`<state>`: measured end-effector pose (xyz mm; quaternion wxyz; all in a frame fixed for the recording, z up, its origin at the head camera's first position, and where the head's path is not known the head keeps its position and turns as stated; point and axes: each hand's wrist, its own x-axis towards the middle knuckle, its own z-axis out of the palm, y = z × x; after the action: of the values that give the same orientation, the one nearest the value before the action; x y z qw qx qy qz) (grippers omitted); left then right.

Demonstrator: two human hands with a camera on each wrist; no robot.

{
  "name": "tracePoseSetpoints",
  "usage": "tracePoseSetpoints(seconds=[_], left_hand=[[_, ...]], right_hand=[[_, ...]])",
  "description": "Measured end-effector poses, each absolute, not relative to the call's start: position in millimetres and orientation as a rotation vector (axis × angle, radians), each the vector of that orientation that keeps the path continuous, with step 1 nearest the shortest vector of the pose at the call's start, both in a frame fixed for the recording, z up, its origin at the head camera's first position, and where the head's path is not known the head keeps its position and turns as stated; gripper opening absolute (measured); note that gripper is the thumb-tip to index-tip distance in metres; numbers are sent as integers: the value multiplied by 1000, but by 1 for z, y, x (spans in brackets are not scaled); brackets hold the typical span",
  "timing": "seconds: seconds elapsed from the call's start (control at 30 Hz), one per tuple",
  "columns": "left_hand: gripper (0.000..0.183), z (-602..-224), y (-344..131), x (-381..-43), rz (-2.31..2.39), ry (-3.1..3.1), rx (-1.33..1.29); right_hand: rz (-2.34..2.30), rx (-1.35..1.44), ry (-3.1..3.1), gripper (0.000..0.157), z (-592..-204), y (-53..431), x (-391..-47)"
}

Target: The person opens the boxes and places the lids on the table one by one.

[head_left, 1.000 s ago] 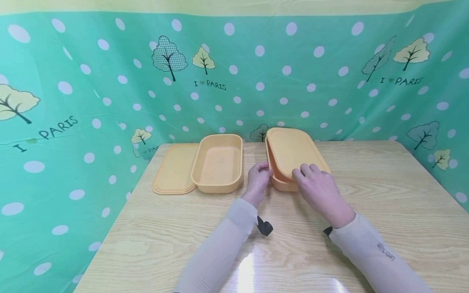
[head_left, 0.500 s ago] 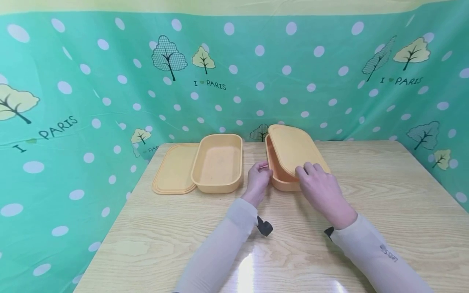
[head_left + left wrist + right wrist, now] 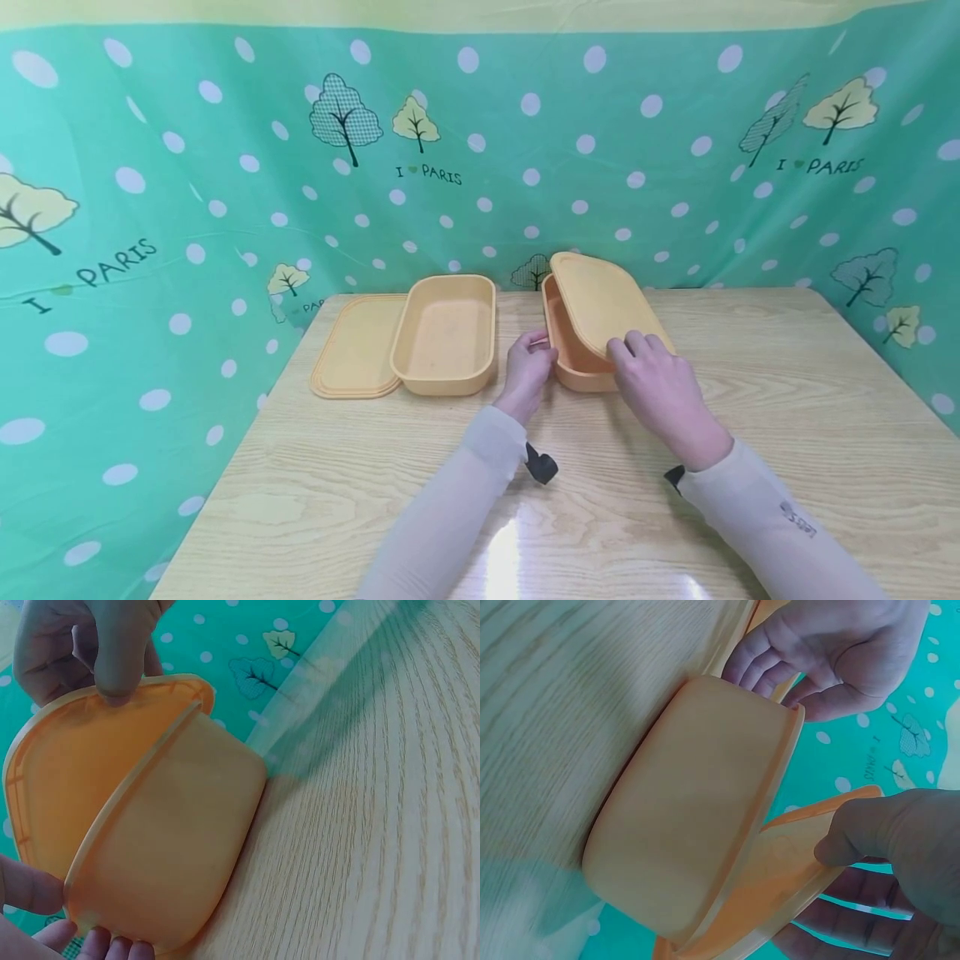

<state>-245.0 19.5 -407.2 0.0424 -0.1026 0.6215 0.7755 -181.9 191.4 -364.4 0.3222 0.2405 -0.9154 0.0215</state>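
Observation:
On the right of the table in the head view stands a yellow-orange plastic food container (image 3: 585,382). My left hand (image 3: 527,371) holds its left side, the thumb at the rim and fingers along the wall (image 3: 172,832). Its matching lid (image 3: 609,304) is tilted, raised on the near left and lower toward the right. My right hand (image 3: 663,396) pinches the lid's near edge, thumb underneath on the ribbed inner face, as the right wrist view of the lid (image 3: 780,862) shows. Between lid and rim a wide gap bares part of the inside.
A second, open container (image 3: 450,333) of the same colour stands to the left, overlapping a flat lid (image 3: 362,346) that lies beside it. A green dotted cloth (image 3: 480,167) hangs behind the wooden table (image 3: 420,500).
My right hand has lifted the lid's near left side farther, shifting slightly right, and the gap over the container has widened. The left hand has stayed at the container's side.

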Motion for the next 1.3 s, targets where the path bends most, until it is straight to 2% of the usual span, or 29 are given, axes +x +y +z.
tracePoseSetpoints(seconds=[1.3], left_hand=[[47, -408, 20, -246, 2376, 1933, -290]], right_hand=[[400, 560, -2318, 25, -356, 212, -181]])
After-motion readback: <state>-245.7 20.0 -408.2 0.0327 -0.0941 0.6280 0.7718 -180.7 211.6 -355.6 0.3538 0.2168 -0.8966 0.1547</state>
